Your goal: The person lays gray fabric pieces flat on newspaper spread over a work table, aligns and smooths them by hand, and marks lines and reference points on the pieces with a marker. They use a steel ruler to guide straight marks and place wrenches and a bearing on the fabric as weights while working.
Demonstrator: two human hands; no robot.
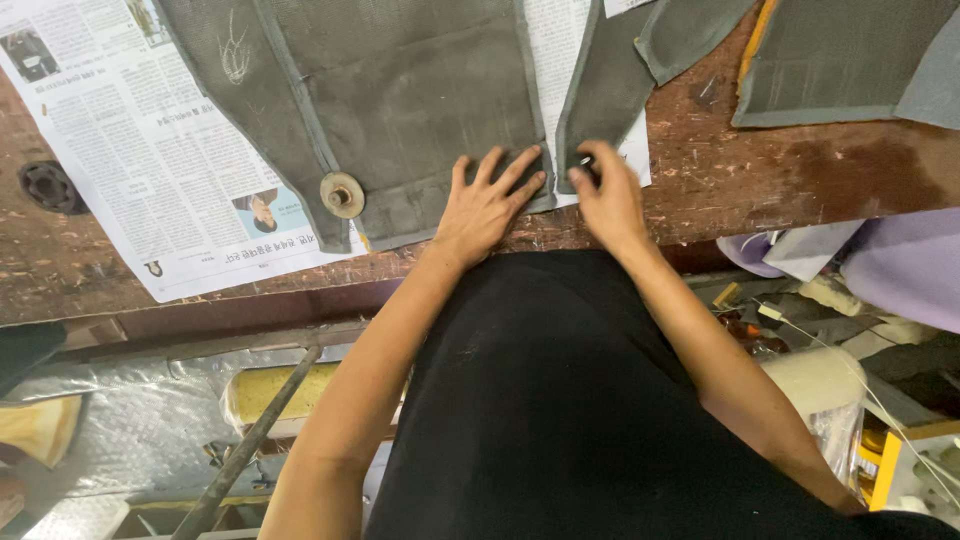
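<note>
You are pressing your left hand (487, 205), fingers spread flat, on the lower edge of the large grey fabric panel (400, 110) lying on the newspaper (150, 160) over the wooden bench (780, 170). Your right hand (610, 195) is pinching a small dark object, too small to identify, against the narrow grey fabric strip (605, 90) just beside it. Farther off, more grey pieces (850, 70) are lying.

worn wooden bench (760, 170), newspaper (150, 160), grey fabric pieces (400, 90)
</note>
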